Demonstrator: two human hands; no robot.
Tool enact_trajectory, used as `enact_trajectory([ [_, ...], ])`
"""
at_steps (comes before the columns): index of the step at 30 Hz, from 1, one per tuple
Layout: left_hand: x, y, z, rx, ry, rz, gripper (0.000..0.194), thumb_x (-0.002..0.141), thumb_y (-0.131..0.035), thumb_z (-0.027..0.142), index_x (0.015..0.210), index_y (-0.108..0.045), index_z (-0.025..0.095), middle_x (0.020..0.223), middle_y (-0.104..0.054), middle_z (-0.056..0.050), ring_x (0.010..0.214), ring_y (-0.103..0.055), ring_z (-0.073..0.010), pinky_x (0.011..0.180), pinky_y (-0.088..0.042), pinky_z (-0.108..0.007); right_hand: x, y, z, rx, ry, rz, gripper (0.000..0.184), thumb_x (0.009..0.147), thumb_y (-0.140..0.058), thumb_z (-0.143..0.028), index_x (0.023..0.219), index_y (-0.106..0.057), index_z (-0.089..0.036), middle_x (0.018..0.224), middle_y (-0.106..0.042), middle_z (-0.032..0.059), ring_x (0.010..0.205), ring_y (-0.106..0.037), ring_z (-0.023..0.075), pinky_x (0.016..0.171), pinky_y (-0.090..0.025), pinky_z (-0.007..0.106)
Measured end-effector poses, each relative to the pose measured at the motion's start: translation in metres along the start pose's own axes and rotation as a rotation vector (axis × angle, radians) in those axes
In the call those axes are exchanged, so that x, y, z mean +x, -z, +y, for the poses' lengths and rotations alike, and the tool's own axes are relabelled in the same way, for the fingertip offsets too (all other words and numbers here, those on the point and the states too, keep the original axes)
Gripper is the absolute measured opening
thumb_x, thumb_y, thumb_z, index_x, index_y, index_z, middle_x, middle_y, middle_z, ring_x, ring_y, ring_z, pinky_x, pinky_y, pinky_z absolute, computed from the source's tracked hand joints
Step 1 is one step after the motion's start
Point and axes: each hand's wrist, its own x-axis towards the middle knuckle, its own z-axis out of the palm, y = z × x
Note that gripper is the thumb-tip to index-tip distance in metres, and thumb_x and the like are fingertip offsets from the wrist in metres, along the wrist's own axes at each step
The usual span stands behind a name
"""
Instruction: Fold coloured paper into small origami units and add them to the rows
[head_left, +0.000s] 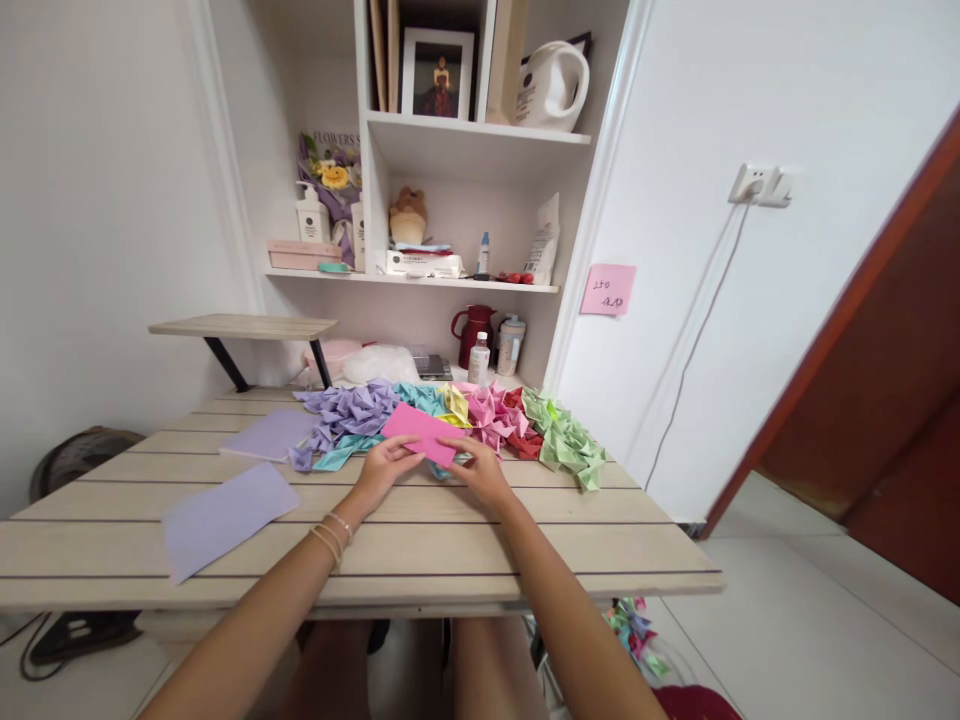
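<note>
A bright pink sheet of paper (421,428) is held up above the table in both hands. My left hand (384,470) pinches its lower left part between thumb and fingers. At its right side, my right hand (480,470) grips the sheet the same way. Just behind lie heaps of folded paper pieces: purple (349,412), blue (420,397), pink (491,415) and green (566,440), with a few yellow and red ones among them. To the left of my hands are a flat lilac sheet (229,518) and a stack of lilac paper (271,436).
The slatted wooden table (600,550) carries a small raised shelf (244,326) at the back left. Behind the heaps stand a medicine-like bottle (478,360), a red jug (472,330) and a tumbler (511,345). More folded paper (637,635) lies below the table's right side.
</note>
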Motion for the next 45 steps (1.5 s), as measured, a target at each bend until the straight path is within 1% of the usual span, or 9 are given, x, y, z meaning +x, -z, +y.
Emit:
enact_trajectory([
  [6,-0.001,-0.003,-0.004,0.095,-0.039,-0.040,0.030,0.053,-0.077,0.028,0.075,-0.065,0.013,0.076,-0.070,-0.007,0.074,-0.065,-0.0211,0.075,-0.050,-0.034,0.003,0.000,0.008,0.219,-0.137,0.141,0.015,0.059,-0.073,-0.029,0.065,-0.066,-0.017,0.099,-0.065,0.0082,0.095,-0.057,0.0230,0.084,-0.044,0.035],
  [9,-0.001,-0.004,-0.003,0.100,-0.059,-0.031,0.028,0.059,-0.073,0.031,0.078,-0.060,0.015,0.077,-0.069,-0.006,0.077,-0.065,-0.0206,0.077,-0.050,-0.034,0.002,-0.006,0.014,0.285,-0.194,0.147,0.029,0.061,-0.072,-0.033,0.084,-0.064,-0.018,0.095,-0.065,0.0076,0.078,-0.062,0.0196,0.067,-0.050,0.033],
  [13,-0.004,-0.007,-0.001,0.027,-0.089,-0.070,0.057,0.065,-0.069,0.029,0.113,-0.041,0.019,0.094,-0.068,-0.009,0.084,-0.066,-0.0201,0.077,-0.050,-0.035,0.000,-0.009,0.018,0.512,-0.337,0.109,0.068,0.053,-0.077,-0.029,0.115,-0.050,-0.021,0.091,-0.066,0.0049,0.070,-0.064,0.0171,0.064,-0.051,0.031],
  [16,-0.004,-0.007,-0.002,-0.007,-0.089,-0.041,0.069,0.065,-0.070,0.029,0.123,-0.032,0.019,0.096,-0.067,-0.010,0.085,-0.066,-0.0192,0.079,-0.049,-0.034,0.000,-0.009,0.018,0.527,-0.364,0.054,0.059,0.055,-0.076,-0.030,0.109,-0.056,-0.017,0.076,-0.068,0.0034,0.067,-0.064,0.0171,0.066,-0.050,0.031],
  [24,-0.002,-0.004,-0.004,0.031,0.104,-0.109,0.035,0.070,-0.061,0.044,0.082,-0.062,0.011,0.056,-0.067,-0.005,0.045,-0.062,-0.0161,0.048,-0.049,-0.027,0.000,-0.009,0.017,0.405,-0.285,0.092,0.024,0.058,-0.072,-0.033,0.075,-0.066,-0.016,0.081,-0.067,0.0052,0.077,-0.062,0.0194,0.071,-0.047,0.032],
  [27,-0.005,-0.007,-0.001,-0.010,0.101,-0.136,0.038,0.070,-0.062,0.044,0.089,-0.064,0.010,0.076,-0.072,-0.011,0.064,-0.067,-0.0207,0.062,-0.053,-0.033,0.000,-0.005,0.014,0.338,-0.248,0.136,0.022,0.058,-0.073,-0.029,0.077,-0.068,-0.020,0.101,-0.061,0.0058,0.098,-0.055,0.0220,0.080,-0.044,0.032],
  [32,-0.002,-0.007,0.003,-0.044,-0.016,-0.057,0.051,0.058,-0.073,0.036,0.102,-0.063,0.012,0.107,-0.066,-0.013,0.100,-0.060,-0.0270,0.090,-0.044,-0.044,0.000,0.001,0.003,0.217,-0.162,0.140,0.055,0.057,-0.074,-0.025,0.109,-0.060,-0.030,0.117,-0.051,0.0052,0.107,-0.049,0.0215,0.082,-0.044,0.031],
  [37,0.000,-0.006,-0.002,0.000,-0.062,-0.034,0.057,0.057,-0.073,0.037,0.107,-0.061,0.013,0.116,-0.060,-0.013,0.106,-0.057,-0.0268,0.092,-0.043,-0.043,0.000,-0.004,0.000,0.357,-0.196,-0.011,0.047,0.057,-0.074,-0.029,0.102,-0.065,-0.022,0.095,-0.065,0.0051,0.077,-0.060,0.0167,0.066,-0.049,0.030],
  [45,-0.004,-0.006,-0.002,0.208,-0.144,0.043,0.023,0.063,-0.070,0.032,0.080,-0.071,0.017,0.089,-0.072,-0.008,0.084,-0.065,-0.0238,0.083,-0.048,-0.036,0.002,-0.006,0.007,0.361,-0.238,0.142,0.022,0.060,-0.071,-0.037,0.067,-0.067,-0.017,0.067,-0.065,0.0026,0.063,-0.060,0.0161,0.062,-0.049,0.030],
])
